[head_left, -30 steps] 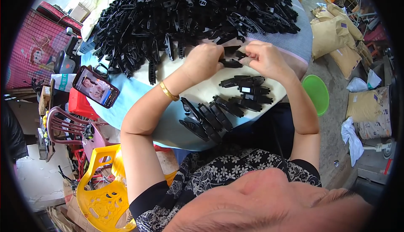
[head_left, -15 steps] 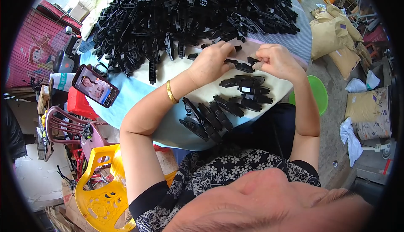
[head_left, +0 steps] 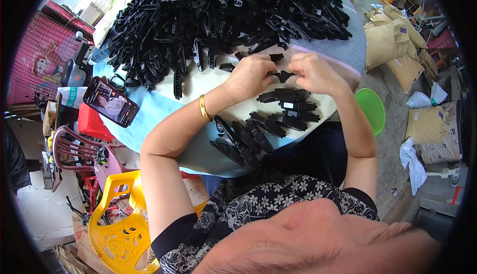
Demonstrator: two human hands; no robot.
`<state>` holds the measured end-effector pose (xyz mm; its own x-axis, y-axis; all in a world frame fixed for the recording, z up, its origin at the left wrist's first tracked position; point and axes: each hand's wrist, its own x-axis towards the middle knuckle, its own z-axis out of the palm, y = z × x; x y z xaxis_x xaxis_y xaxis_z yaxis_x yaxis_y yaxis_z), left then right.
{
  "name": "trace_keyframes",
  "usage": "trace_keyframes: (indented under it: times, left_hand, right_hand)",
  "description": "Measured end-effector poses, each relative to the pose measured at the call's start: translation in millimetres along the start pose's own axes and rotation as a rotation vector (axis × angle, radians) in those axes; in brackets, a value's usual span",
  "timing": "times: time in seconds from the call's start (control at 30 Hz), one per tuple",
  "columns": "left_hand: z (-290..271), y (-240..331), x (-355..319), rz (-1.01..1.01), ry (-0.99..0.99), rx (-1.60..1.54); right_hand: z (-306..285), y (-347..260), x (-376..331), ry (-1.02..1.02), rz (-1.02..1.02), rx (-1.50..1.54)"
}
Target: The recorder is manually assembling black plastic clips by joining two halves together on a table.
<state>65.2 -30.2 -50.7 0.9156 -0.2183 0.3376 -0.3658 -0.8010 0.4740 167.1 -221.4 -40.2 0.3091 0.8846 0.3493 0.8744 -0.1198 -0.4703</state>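
My left hand [head_left: 251, 77] and my right hand [head_left: 311, 73] meet over the table's middle, both pinching one small black plastic part [head_left: 284, 76] between their fingertips. A gold bangle [head_left: 203, 108] circles my left wrist. Beyond the hands lies a big heap of black plastic parts [head_left: 218, 15]. Nearer to me, finished black pieces lie in rows [head_left: 288, 110], and another row [head_left: 238, 140] sits at the table's near edge.
A phone [head_left: 110, 101] with a lit screen lies on the pale blue table cover [head_left: 154, 110] at the left. A green bowl [head_left: 372, 110] sits lower right. A yellow plastic chair [head_left: 117, 224], red stool [head_left: 89, 122] and brown sacks [head_left: 392, 40] surround the table.
Both hands have drawn together and shifted slightly toward the heap, still working one black part between them. The rows of pieces have stayed put.
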Motion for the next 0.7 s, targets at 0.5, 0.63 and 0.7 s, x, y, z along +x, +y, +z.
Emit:
trace_keyframes:
  times: [0.5, 0.63, 0.7]
  left_hand:
    - [-21, -27, 4, 0.016, 0.025, 0.282]
    - [-21, -25, 7, 0.019, 0.013, 0.207]
    - [-21, -25, 8, 0.013, -0.013, 0.177]
  right_hand:
    - [11, 41, 43, 0.052, 0.009, -0.313]
    - [8, 42, 46, 0.048, -0.02, -0.309]
    - [5, 48, 41, 0.199, -0.136, -0.335]
